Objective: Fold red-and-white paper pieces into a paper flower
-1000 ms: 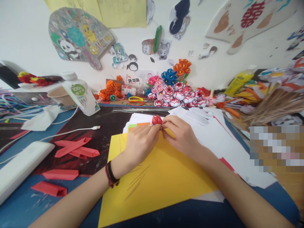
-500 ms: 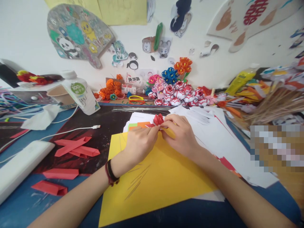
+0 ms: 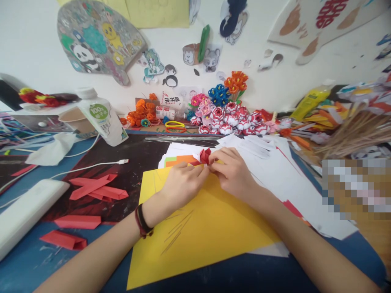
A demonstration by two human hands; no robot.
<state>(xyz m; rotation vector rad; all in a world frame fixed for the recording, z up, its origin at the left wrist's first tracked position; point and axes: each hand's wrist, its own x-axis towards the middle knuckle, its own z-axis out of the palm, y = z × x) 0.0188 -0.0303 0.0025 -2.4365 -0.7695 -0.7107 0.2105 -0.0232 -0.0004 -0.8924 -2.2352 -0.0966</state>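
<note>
Since the red folded paper piece (image 3: 205, 156) is small, we pinch its lower end with the fingertips of our left hand (image 3: 185, 182) and right hand (image 3: 234, 173), apparently steadying it from both sides, near the far edge of the yellow sheet (image 3: 220, 224). Red folded strips (image 3: 77, 221) lie leftward, presumably within easy reach.

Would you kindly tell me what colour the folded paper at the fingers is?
The folded paper is red, shown best in the head view.
</note>
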